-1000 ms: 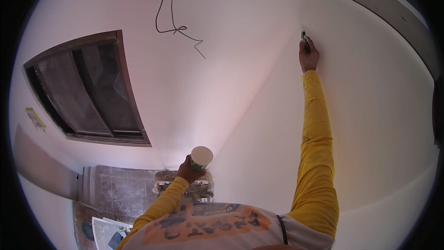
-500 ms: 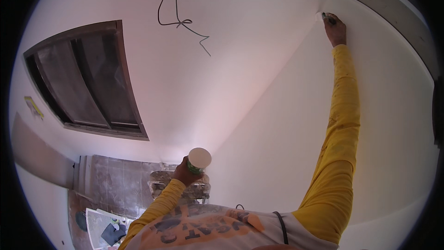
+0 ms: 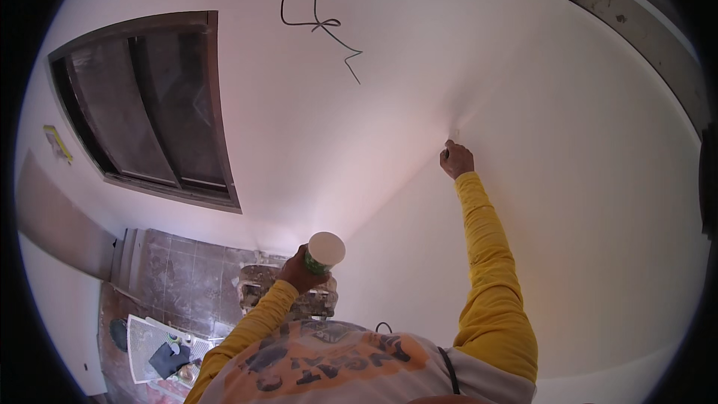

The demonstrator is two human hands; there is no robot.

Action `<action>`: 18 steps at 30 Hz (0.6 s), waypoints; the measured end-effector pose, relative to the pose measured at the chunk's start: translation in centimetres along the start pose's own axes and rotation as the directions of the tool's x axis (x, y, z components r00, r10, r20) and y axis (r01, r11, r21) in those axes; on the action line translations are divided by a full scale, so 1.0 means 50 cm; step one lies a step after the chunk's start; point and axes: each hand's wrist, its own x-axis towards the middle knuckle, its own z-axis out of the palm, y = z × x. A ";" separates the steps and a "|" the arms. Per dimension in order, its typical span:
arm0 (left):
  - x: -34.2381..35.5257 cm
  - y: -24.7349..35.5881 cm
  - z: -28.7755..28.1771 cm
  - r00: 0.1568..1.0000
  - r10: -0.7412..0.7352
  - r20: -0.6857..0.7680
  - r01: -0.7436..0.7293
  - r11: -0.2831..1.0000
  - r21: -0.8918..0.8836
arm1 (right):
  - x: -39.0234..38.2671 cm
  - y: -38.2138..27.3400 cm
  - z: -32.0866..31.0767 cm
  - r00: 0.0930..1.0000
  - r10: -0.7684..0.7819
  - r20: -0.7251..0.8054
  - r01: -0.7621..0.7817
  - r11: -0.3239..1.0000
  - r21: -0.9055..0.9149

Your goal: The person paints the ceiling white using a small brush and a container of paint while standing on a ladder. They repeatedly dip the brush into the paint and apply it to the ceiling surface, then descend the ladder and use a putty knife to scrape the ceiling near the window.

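My left hand (image 3: 303, 269) grips a green cup (image 3: 321, 256) with a pale white top, low in the middle of the view. My right hand (image 3: 458, 158), at the end of an outstretched yellow-sleeved arm, is closed on a small brush, mostly hidden by the fingers, against the white wall (image 3: 576, 209) along a corner line. Its pale tip is hard to make out.
A dark-framed window (image 3: 142, 112) is on the left wall. Loose wires (image 3: 326, 23) hang above centre. Below are a dusty tiled floor (image 3: 172, 277), a stained wooden stand (image 3: 254, 292) and a white mesh panel (image 3: 142, 344) with dark items. A grey beam (image 3: 621, 30) runs top right.
My right hand has moved down and leftward along the corner since half a second ago, after rising earlier. The view has shifted slightly. My left hand still holds the cup.
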 end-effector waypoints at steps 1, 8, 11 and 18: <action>-0.001 0.003 0.000 1.000 0.001 -0.005 -0.001 1.000 -0.011 | 0.009 0.007 -0.002 0.999 0.015 0.041 -0.017 0.999 0.044; 0.003 0.001 0.003 1.000 0.012 -0.027 -0.010 0.998 0.054 | 0.263 0.151 -0.492 0.931 0.133 -0.339 -0.029 0.955 0.294; 0.002 0.000 0.004 0.998 0.056 -0.026 -0.055 0.998 0.033 | 0.306 0.173 -0.647 0.772 0.097 -0.628 0.025 0.983 0.183; 0.003 0.004 0.003 0.999 0.048 -0.020 -0.048 0.999 0.015 | 0.274 0.093 -0.663 0.939 0.343 -0.013 -0.320 0.889 0.329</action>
